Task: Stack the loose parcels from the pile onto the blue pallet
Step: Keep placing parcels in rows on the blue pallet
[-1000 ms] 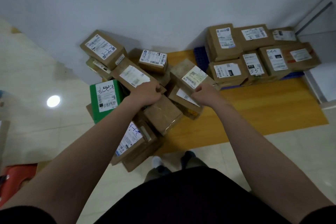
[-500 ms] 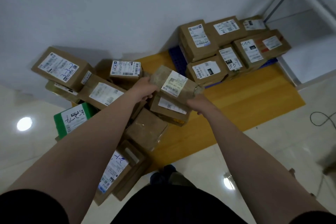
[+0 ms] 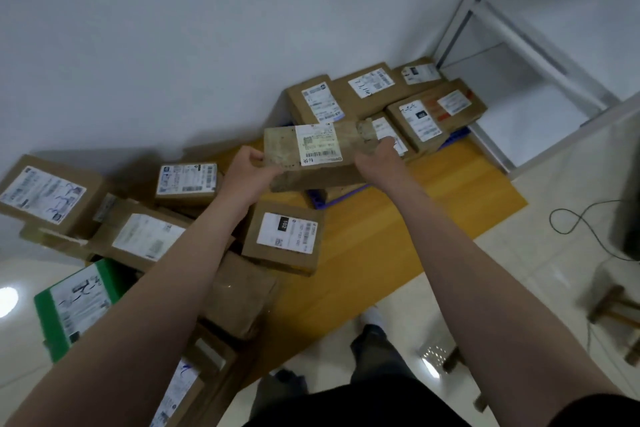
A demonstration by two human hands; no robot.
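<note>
You hold a flat brown cardboard parcel with a white shipping label point(image 3: 317, 149) in the air with both hands, its label face turned up toward you. Your left hand point(image 3: 246, 173) grips its left end, the thumb on top and the fingers curled underneath. Your right hand point(image 3: 376, 159) is clamped on its right end, fingers wrapped over the far edge.

The parcel hangs above the near left corner of the blue plastic pallet point(image 3: 320, 197), of which only a strip shows below the parcel and another at the right edge under the stack. On the pallet sits a stack of brown cardboard boxes with white labels point(image 3: 374, 90), packed side by side against the white wall point(image 3: 207, 28). The held parcel overlaps the front of that stack in the view; you cannot tell whether it touches it.

The pallet rests on a yellow wooden floor panel point(image 3: 415, 215). To your left lies the loose pile of brown cardboard parcels point(image 3: 145, 236), tilted and overlapping, with a green box bearing a white label point(image 3: 74, 305) at its near left edge. A square brown box with a white and black label point(image 3: 285, 239) lies on the pile's right side, just below your left wrist.

At the far right stands a white metal shelf frame point(image 3: 519, 45), and a dark cable point(image 3: 575, 218) loops on the pale tiled floor point(image 3: 502, 270).
</note>
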